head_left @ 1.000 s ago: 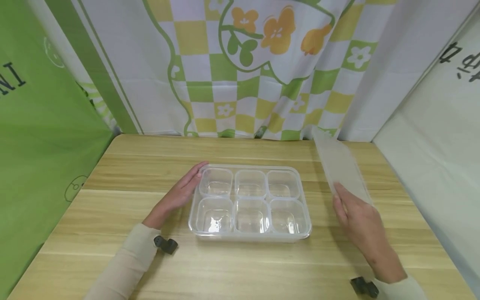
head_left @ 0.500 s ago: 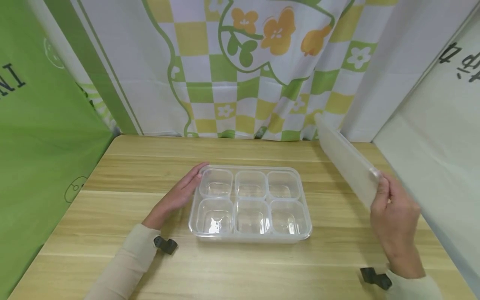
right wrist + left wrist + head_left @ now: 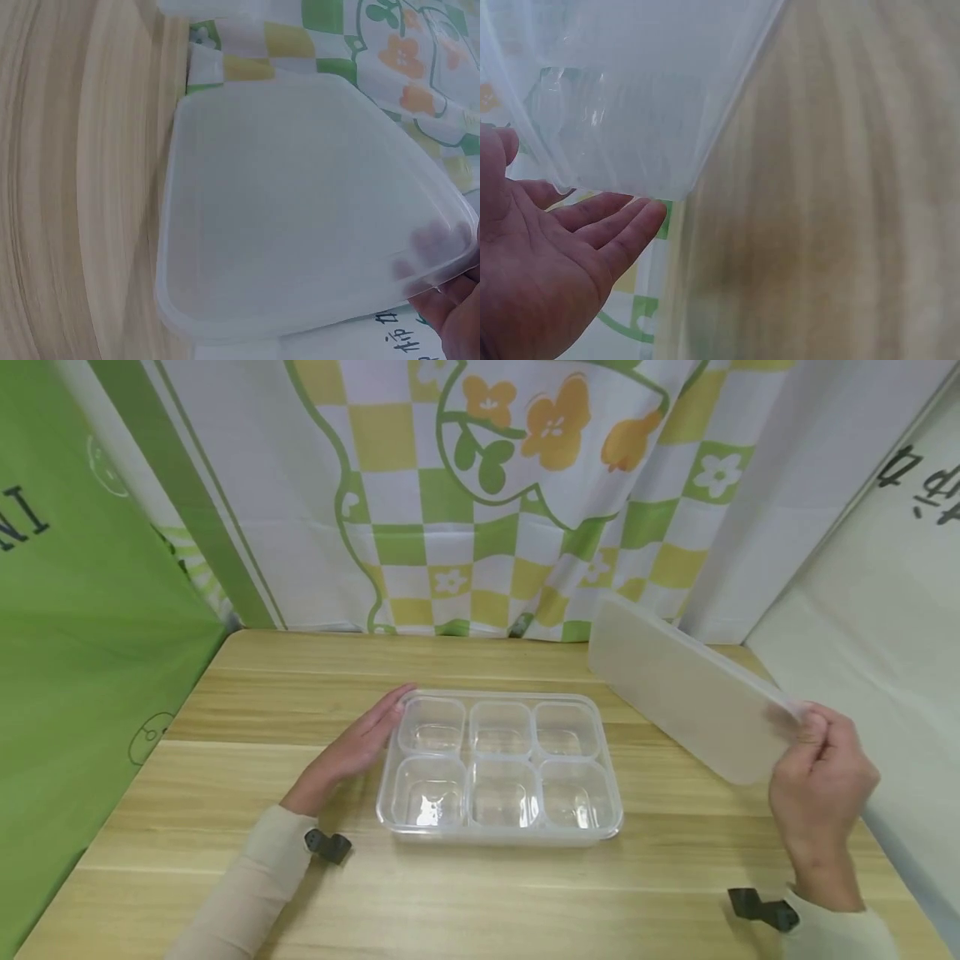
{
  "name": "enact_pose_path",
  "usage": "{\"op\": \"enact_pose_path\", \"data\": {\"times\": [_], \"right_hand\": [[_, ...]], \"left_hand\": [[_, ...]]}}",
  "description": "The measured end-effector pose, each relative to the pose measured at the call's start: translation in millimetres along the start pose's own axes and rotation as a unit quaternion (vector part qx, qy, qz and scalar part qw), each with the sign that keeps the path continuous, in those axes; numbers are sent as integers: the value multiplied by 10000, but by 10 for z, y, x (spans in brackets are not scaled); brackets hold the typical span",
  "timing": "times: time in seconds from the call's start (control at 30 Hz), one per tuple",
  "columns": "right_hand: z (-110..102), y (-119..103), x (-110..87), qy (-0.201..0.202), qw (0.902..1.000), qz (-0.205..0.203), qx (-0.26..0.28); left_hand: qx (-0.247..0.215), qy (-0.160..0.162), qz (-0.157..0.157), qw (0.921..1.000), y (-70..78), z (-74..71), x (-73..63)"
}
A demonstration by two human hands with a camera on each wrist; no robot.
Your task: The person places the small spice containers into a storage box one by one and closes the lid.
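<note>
A clear plastic container [image 3: 498,835] stands on the table, with several small square clear boxes [image 3: 501,727] set inside it in two rows. Along its left side rests my left hand [image 3: 362,743], fingers extended against the wall; the left wrist view shows the straight fingers [image 3: 622,225] touching the container's end. Off to the right, my right hand [image 3: 825,772] pinches a translucent lid [image 3: 690,693] by its near right corner. The lid is raised and tilted, apart from the container. Through the lid, the right wrist view shows blurred fingertips [image 3: 431,240] behind its corner.
The wooden table [image 3: 480,902] reaches back to a checked, flowered curtain [image 3: 495,552]. A green cloth [image 3: 90,652] hangs at the left and a white cloth [image 3: 885,610] at the right. Dark clips sit at both sleeve cuffs.
My right hand has moved right, its hold shifting to the lid's near right corner. The lid has turned so its broad face shows more. My left hand and the container have stayed put.
</note>
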State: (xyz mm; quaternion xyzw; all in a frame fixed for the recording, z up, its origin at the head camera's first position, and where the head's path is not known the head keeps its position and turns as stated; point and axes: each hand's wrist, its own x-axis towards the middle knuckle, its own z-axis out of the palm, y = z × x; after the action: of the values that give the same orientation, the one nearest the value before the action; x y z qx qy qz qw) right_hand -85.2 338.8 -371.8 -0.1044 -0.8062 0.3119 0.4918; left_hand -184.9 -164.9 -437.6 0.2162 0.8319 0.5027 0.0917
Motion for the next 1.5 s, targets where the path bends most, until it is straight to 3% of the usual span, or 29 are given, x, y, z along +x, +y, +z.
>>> {"op": "enact_pose_path", "data": {"times": [0.27,0.47,0.6,0.77,0.87,1.03,1.1,1.3,1.43,1.5], "right_hand": [[27,-84,47,-549,9929,392,976],[133,-148,107,-680,9874,511,1335],[251,-151,174,-707,9844,480,1539],[415,-197,258,-828,9787,575,1790],[503,-251,310,-962,9705,684,2102],[621,-329,392,-1217,9323,1056,3238],[666,-357,420,-1230,9220,1107,3501],[820,-472,471,-1249,9129,1016,3750],[914,-571,492,-1263,9015,939,4032],[959,-624,501,-1295,9025,812,4026]], "left_hand": [[146,92,296,9994,41,-67,50],[-123,540,570,9968,120,-132,124],[-390,849,887,9917,226,-190,187],[-563,971,1191,9865,397,-292,272],[-543,1064,1260,9848,469,-366,327],[-435,1158,1326,9834,557,-473,394],[-356,1158,1354,9834,583,-501,423],[-227,924,1268,9873,577,-559,566],[-90,727,1122,9910,582,-577,695],[-95,688,1094,9916,618,-575,745]]}}
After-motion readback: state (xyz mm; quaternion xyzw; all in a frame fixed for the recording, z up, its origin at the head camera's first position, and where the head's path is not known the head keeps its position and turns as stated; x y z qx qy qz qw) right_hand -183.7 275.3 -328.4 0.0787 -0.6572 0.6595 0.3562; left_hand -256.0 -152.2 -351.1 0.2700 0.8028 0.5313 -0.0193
